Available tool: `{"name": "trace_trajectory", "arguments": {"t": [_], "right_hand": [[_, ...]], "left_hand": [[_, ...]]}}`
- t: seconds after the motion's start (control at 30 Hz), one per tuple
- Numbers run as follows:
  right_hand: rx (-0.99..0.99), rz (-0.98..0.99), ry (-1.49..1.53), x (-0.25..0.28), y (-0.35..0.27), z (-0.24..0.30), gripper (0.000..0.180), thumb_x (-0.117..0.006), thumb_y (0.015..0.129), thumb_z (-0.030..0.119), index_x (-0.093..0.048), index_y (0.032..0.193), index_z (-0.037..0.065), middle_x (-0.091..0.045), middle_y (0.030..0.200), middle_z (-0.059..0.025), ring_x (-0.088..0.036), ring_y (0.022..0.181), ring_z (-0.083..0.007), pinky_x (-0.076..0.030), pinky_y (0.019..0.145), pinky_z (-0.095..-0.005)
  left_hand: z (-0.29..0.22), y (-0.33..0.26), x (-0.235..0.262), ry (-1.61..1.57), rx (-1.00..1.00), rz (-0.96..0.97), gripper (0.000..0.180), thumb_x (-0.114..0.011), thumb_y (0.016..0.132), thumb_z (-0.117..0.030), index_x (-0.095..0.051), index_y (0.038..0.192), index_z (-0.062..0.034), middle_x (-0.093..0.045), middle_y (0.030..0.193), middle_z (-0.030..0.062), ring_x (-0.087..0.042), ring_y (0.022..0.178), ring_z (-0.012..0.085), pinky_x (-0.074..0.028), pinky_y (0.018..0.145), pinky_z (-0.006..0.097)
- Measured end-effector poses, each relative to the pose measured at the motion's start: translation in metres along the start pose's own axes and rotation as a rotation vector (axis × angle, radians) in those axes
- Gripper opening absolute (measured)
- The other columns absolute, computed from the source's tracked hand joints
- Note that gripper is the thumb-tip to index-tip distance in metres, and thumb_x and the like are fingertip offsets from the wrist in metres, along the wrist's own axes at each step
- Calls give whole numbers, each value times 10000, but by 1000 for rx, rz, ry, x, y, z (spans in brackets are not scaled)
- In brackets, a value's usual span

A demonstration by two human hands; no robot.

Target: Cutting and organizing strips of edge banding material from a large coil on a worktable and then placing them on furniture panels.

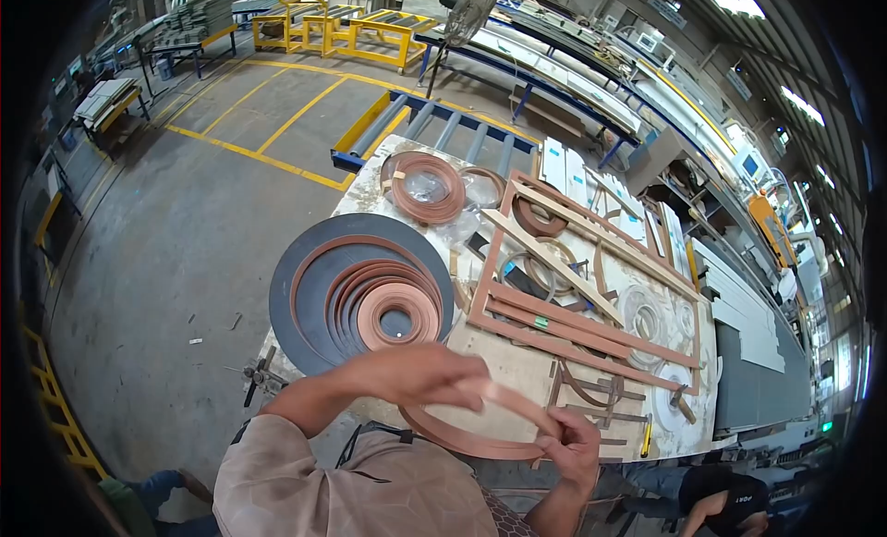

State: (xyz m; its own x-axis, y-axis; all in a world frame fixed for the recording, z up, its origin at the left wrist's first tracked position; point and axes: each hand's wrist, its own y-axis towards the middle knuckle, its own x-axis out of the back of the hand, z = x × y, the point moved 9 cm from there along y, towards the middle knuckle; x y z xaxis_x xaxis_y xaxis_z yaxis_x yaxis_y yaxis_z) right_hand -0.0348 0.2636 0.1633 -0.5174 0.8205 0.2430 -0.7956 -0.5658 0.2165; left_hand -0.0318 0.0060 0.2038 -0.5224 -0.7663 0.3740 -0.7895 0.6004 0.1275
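A reddish-brown strip [480,447] runs in a loop between the person's two hands, at the near edge of the pale counter [480,352]. The right hand [568,442], at four o'clock on the loop, has its fingers closed on the strip, thumb toward the loop's inside. The left hand [443,378], at ten o'clock on the loop, is blurred; its fingers are bunched where the far side of the loop meets them, but I cannot tell whether they grip the strip or only touch it.

Taking the hands as the centre of the dial, a dark round disc [314,287] lies at ten o'clock, just beside the left forearm. On it sits a tight coil [372,315] of similar strip, with looser turns spread around it (the outermost swings out near the disc's rim). A clamp [263,375] is at nine o'clock, by the counter's edge. At eleven, farther off, lies a second coil [443,204], wider than the first.

At one o'clock rests a reddish-brown rectangular frame [582,354], pale bars across it. A yellow-handled tool [647,435] lies at three o'clock, and another person [725,495] in a dark top shows at four.
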Motion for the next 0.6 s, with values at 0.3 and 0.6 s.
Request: {"name": "trace_trajectory", "arguments": {"t": [0.3,0.6], "right_hand": [[40,-569,23,1,-13,-12,437,-626,1079,244,-613,1383,-69,-659,901,-61,-567,704,-97,-473,600,-268],[201,212,-375,-61,66,68,407,-761,926,39,-701,1328,43,-656,913,-127,-646,742,-290,-546,706,-387]], "left_hand": [[62,-20,30,-58,47,-314,364,-692,1034,-321,-583,1181,-7,-559,1006,65,-540,971,185,-449,882,347],[15,21,-29,232,155,230,555,-768,951,-442,-632,1305,-36,-726,1102,234,-743,987,370,-574,859,490]]}}
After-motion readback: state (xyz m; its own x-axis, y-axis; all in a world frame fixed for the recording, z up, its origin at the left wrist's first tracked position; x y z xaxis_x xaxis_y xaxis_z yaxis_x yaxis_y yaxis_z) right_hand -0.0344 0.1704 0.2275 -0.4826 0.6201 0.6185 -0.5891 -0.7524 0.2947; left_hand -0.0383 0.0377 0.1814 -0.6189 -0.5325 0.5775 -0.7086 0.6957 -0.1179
